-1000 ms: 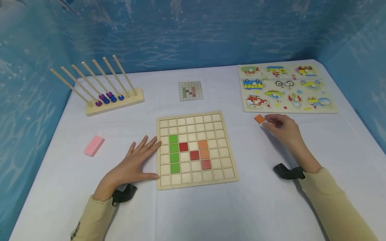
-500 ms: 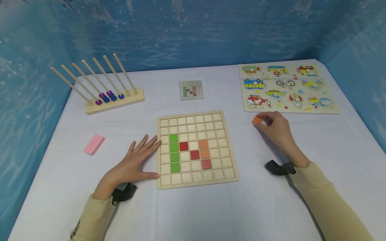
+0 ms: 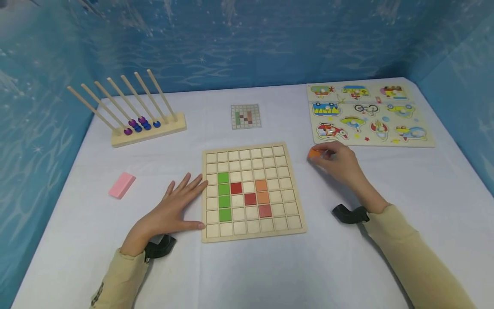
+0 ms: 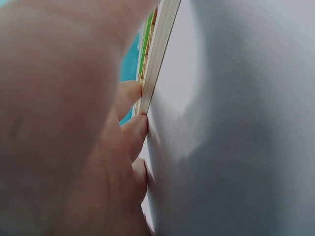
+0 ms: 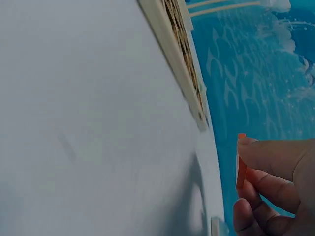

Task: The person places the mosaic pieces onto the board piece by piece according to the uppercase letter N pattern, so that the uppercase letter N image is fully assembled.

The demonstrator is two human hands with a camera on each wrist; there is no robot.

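A wooden grid board [image 3: 243, 236] lies mid-table, its squares partly filled with coloured tiles. Green tiles [image 3: 224, 189] form a column on its left side. Two dark red tiles [image 3: 236, 188] sit diagonally beside them, and two orange tiles [image 3: 263, 197] stand above a lighter red tile [image 3: 265, 210]. My left hand [image 3: 170, 210] rests with spread fingers against the board's left edge; the left wrist view shows the fingertips [image 4: 137, 129] touching its side. Right of the board, my right hand [image 3: 339, 163] pinches an orange square tile [image 5: 241, 167] between thumb and fingers, held above the table.
Behind the board lies a small pattern card [image 3: 246, 116]. A wooden peg stand [image 3: 148, 133] with purple and blue beads is at the back left, a pink block [image 3: 122, 185] in front of it. A vehicle puzzle board [image 3: 370, 113] lies at the back right.
My right hand has moved left with the orange tile, from below the puzzle board towards the grid board. The left hand has stayed at the board's edge.
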